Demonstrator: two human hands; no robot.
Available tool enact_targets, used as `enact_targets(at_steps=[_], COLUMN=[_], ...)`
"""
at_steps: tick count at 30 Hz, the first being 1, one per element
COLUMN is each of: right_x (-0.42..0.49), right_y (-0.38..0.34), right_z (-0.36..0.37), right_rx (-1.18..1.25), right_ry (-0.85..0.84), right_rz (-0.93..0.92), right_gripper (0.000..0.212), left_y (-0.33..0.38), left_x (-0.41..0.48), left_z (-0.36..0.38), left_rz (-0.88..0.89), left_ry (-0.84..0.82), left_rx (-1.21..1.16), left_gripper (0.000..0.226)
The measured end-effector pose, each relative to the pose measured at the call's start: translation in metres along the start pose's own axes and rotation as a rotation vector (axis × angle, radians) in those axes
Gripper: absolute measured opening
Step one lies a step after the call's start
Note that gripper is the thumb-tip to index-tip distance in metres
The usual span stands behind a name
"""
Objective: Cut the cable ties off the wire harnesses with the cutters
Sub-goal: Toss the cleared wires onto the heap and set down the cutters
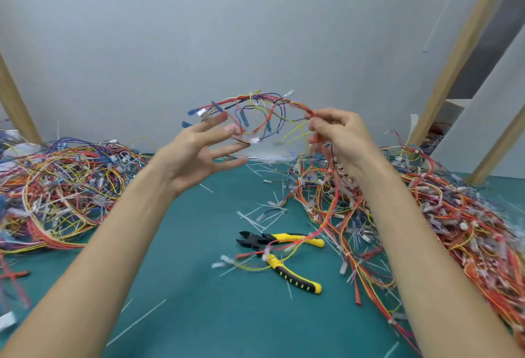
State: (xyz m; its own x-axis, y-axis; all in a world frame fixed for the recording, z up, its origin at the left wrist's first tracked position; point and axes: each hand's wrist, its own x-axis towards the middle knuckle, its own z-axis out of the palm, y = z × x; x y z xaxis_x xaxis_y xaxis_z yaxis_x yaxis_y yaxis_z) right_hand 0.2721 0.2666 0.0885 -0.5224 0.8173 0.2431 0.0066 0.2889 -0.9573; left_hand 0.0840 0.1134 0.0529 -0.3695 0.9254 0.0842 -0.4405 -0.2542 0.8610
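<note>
wire harnesses [443, 232] fill the right side of the frame in one huge messy heap of red, orange and yellow wires. a second heap [56, 187], almost as big, sits at the left side. behind them stands a grey wall [255, 30], with wooden posts [460, 53] leaning at the upper right. between the heaps lies the green mat [184, 301], at the bottom middle. two bare arms reach up into the middle of the frame. the held harness [264, 110] bends like a bow in the air between the hands, and a long red and yellow tail of it hangs down to the mat. the right hand [338, 136] pinches this harness with curled fingers. the left hand [199, 156] is wide open, fingers spread and straight, its tips by the loose blue and white ends, gripping nothing. the cutters [287, 271] lie on the mat at the lower middle, no hand on them, jaws a little apart, yellow and black handles spread, the hanging tail across them. thin white cable ties [255, 220], cut off, lie scattered on the mat just above the cutters.
</note>
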Motion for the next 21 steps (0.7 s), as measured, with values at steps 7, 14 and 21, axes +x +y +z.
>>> enact_targets(at_steps=[7, 14, 21], right_x=[0.025, 0.049, -0.013], right_y=[-0.077, -0.085, 0.101], right_z=[-0.067, -0.128, -0.115], right_rx=[0.044, -0.628, -1.637], right_ry=[-0.024, 0.713, -0.052], right_rz=[0.056, -0.413, 0.043], right_gripper=[0.021, 0.024, 0.047], left_y=[-0.003, -0.015, -0.046], left_x=[-0.004, 0.000, 0.011], left_z=[0.010, -0.003, -0.026], left_rz=[0.012, -0.112, -0.148], left_ry=[-0.185, -0.131, 0.040], left_rx=[0.273, 0.444, 1.029], left_gripper=[0.056, 0.041, 0.030])
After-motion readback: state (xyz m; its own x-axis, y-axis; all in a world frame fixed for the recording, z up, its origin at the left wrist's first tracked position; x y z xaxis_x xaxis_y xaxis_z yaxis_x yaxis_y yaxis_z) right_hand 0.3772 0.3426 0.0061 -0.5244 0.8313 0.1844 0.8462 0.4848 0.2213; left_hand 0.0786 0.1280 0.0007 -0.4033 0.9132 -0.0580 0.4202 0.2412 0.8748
